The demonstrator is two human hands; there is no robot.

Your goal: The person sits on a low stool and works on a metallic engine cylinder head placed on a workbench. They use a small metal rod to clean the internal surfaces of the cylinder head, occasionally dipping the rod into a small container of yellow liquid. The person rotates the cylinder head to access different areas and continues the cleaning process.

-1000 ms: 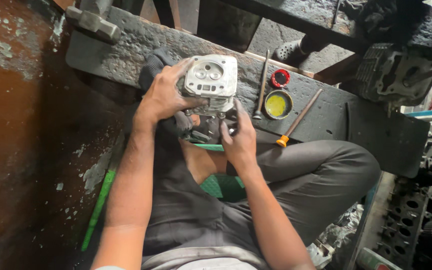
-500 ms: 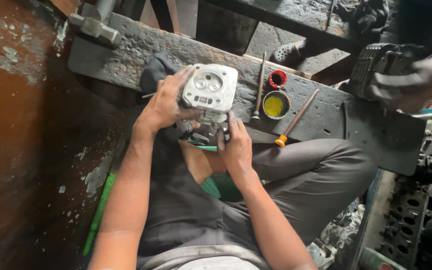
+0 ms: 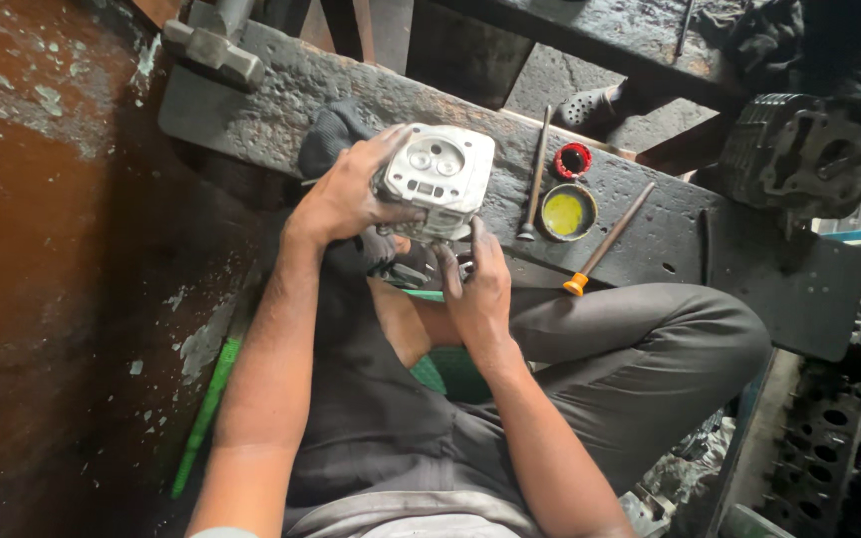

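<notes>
A pale grey metal cylinder head [image 3: 440, 174] with two round valve seats facing up rests at the near edge of a dark greasy workbench [image 3: 281, 90]. My left hand [image 3: 351, 194] grips its left side, fingers wrapped around the casting. Below it, my right hand [image 3: 477, 289] holds the underside, with the index finger stretched up against the head's lower right edge. A dark cloth [image 3: 336, 134] lies under and behind my left hand.
On the bench right of the head lie a long engine valve [image 3: 534, 174], a red cap [image 3: 573, 159], a round tin of yellow-green paste [image 3: 568, 212] and an orange-handled screwdriver [image 3: 605, 244]. A dark engine casting [image 3: 799, 149] sits far right. A green rod [image 3: 203, 418] lies on the rusty floor.
The view has shifted slightly. Both hands stay on the cylinder head; my right hand's fingers have adjusted a little under it.
</notes>
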